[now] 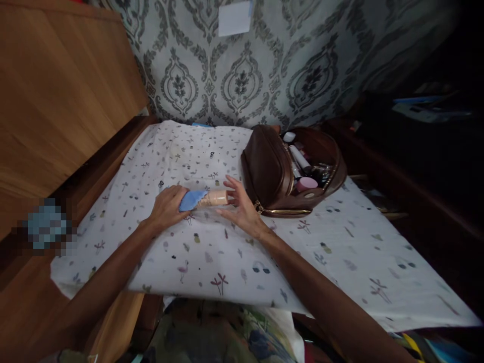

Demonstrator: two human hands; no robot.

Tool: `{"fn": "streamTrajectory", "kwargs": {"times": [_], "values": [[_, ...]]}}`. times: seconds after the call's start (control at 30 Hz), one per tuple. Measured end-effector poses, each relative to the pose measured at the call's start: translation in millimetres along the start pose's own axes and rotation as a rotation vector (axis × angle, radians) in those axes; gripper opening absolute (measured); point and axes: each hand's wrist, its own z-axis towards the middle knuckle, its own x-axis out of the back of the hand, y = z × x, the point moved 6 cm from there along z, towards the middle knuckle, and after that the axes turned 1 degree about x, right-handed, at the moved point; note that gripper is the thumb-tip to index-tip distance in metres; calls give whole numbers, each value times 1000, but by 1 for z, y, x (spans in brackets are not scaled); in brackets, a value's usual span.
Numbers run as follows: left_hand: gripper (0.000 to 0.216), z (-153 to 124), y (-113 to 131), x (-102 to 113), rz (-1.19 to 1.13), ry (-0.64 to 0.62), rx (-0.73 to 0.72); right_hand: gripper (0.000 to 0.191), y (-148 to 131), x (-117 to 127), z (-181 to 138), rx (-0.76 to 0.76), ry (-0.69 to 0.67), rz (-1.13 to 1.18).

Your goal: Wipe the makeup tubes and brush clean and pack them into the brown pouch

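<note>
My left hand [169, 206] is closed round a blue cloth [192, 199], which wraps one end of a beige foundation bottle [214, 197]. The bottle lies sideways just above the patterned white tablecloth [212, 267], its other end pointing right. Beside that end is my right hand [242, 207], fingers spread and thumb apart; whether a fingertip touches the bottle I cannot tell. Just past my right hand stands a brown makeup bag [264, 166], its top unzipped. Inside it show a pink-lidded container [307, 184], a white tube [300, 157] and other cosmetics.
A wooden panel [68, 91] rises along the left side. Grey damask wallpaper [242, 80] covers the wall behind, with a white sheet [235, 18] on it. Dark furniture [408, 171] borders the table on the right. The table's near edge is close to my body.
</note>
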Motion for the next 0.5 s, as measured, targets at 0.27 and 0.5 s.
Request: {"fn": "streamTrajectory", "kwargs": {"times": [0.27, 0.5], "values": [[29, -2, -3, 2, -83, 41, 44, 81, 21, 8, 5, -136, 43, 70], [29, -3, -2, 3, -90, 67, 26, 74, 9, 4, 4, -63, -4, 95]]}}
